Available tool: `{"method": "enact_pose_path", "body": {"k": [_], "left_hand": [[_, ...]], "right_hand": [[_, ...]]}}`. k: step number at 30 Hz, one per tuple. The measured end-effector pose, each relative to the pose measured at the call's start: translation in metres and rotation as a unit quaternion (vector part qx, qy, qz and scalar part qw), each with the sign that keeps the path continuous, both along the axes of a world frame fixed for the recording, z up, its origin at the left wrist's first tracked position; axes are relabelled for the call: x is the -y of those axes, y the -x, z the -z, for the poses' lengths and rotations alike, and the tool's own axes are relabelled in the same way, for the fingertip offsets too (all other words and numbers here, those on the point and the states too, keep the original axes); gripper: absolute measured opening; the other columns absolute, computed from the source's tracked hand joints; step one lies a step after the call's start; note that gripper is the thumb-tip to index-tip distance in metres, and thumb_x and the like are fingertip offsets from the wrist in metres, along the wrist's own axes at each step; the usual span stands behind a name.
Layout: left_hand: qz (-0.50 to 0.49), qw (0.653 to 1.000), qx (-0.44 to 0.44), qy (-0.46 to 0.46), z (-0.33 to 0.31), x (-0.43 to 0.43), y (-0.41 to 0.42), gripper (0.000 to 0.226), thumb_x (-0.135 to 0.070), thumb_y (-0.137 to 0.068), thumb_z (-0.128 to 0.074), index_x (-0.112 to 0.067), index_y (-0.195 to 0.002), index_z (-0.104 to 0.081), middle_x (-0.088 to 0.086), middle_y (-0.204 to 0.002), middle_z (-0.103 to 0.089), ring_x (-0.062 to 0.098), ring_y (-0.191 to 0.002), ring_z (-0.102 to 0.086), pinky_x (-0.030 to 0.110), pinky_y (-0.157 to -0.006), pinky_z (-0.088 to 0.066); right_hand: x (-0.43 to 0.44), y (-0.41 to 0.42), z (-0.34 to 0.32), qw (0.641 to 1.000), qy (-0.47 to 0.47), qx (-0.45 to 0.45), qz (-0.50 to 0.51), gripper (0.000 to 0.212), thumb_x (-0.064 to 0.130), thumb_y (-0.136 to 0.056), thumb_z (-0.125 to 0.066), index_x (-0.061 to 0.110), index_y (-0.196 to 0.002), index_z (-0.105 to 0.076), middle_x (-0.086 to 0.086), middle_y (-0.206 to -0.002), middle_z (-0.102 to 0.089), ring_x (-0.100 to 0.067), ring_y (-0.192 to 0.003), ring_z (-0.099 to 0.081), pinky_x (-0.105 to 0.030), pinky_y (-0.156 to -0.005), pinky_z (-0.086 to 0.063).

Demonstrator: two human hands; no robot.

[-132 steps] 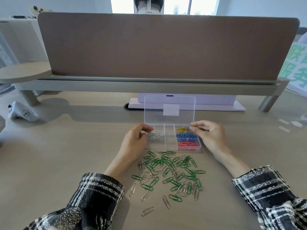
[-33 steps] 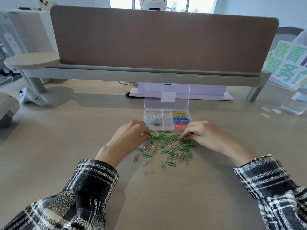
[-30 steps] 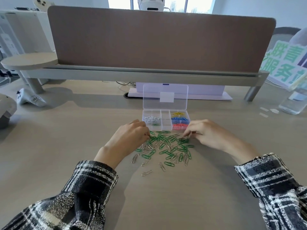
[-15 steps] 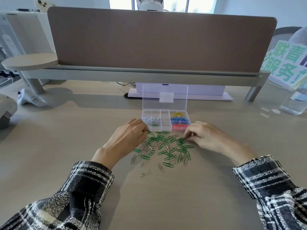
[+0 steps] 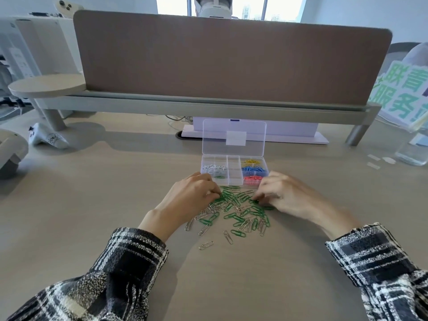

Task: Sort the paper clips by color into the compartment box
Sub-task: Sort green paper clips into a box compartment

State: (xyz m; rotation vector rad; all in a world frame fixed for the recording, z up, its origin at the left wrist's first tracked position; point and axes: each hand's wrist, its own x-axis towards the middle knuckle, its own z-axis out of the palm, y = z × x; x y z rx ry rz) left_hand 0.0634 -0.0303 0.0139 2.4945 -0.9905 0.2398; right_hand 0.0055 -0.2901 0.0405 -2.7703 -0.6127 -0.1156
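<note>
head: one box (image 5: 234,169), one clip pile (image 5: 238,212); left grip (image 5: 190,196), right grip (image 5: 284,193) curled on it, hold unclear.

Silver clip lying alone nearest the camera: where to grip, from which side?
Pinch the silver clip across its long sides, coming straight down from above. It lies flat on the desk, apart from the pile, so probably only its narrow width offers a hold.

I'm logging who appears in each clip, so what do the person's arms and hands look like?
Long plaid sleeves in black, white and grey cover both arms; the left sleeve and right sleeve end in cuffs just above the wrists. The left hand and right hand are bare: no gloves, rings or watch visible.
</note>
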Motion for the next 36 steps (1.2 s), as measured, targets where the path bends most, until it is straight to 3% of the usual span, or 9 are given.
{"method": "enact_pose_path", "body": {"k": [7, 13, 23, 30, 36], "left_hand": [[-0.017, 0.998, -0.054, 0.002, -0.004, -0.001, 0.0, 0.02, -0.035, -0.096, -0.055, -0.028, -0.103, -0.073, -0.017, -0.098, -0.059, 0.005, -0.1, -0.05, 0.032, -0.085, -0.049], [-0.04, 0.995, -0.087, -0.008, -0.009, -0.005, -0.003, 0.028, -0.05, -0.085, -0.066, -0.032, -0.105, -0.071, -0.02, -0.1, -0.059, 0.001, -0.098, -0.048, 0.025, -0.079, -0.043], [-0.047, 0.997, -0.047, -0.029, -0.008, 0.003, 0.001, 0.015, -0.033, -0.091, -0.063, -0.029, -0.104, -0.069, -0.016, -0.104, -0.061, 0.005, -0.105, -0.049, 0.029, -0.083, -0.048], [-0.035, 0.998, -0.007, -0.06, -0.008, 0.005, 0.003, 0.015, -0.03, -0.095, -0.056, -0.024, -0.105, -0.065, -0.015, -0.107, -0.06, 0.006, -0.107, -0.046, 0.024, -0.074, -0.043], [-0.037, 0.998, -0.036, -0.028, -0.009, 0.004, 0.004, 0.013, -0.033, -0.094, -0.059, -0.024, -0.101, -0.064, -0.015, -0.104, -0.06, 0.004, -0.101, -0.048, 0.024, -0.077, -0.045]], "right_hand": [[0.001, -0.001, 0.0, 0.999, 0.015, 0.031, -0.011, 0.005, 0.026, -0.08, -0.078, 0.027, -0.082, -0.074, 0.023, -0.084, -0.053, -0.001, -0.087, -0.047, -0.025, -0.075, -0.044], [-0.003, 0.0, -0.003, 0.999, 0.041, 0.012, 0.027, 0.012, 0.033, -0.085, -0.071, 0.031, -0.097, -0.073, 0.013, -0.092, -0.058, -0.005, -0.093, -0.05, -0.023, -0.083, -0.038], [-0.005, -0.003, 0.0, 0.998, 0.046, -0.027, 0.027, 0.011, 0.038, -0.088, -0.065, 0.028, -0.093, -0.065, 0.019, -0.091, -0.056, -0.004, -0.093, -0.047, -0.028, -0.085, -0.045], [-0.012, 0.001, 0.003, 0.994, 0.097, 0.036, 0.026, 0.017, 0.034, -0.097, -0.052, 0.02, -0.099, -0.062, 0.01, -0.099, -0.061, -0.008, -0.095, -0.051, -0.029, -0.083, -0.048], [-0.015, -0.001, 0.009, 0.999, 0.018, 0.036, 0.033, 0.009, 0.031, -0.096, -0.054, 0.023, -0.091, -0.057, 0.017, -0.09, -0.052, -0.004, -0.089, -0.046, -0.024, -0.082, -0.044]]}}
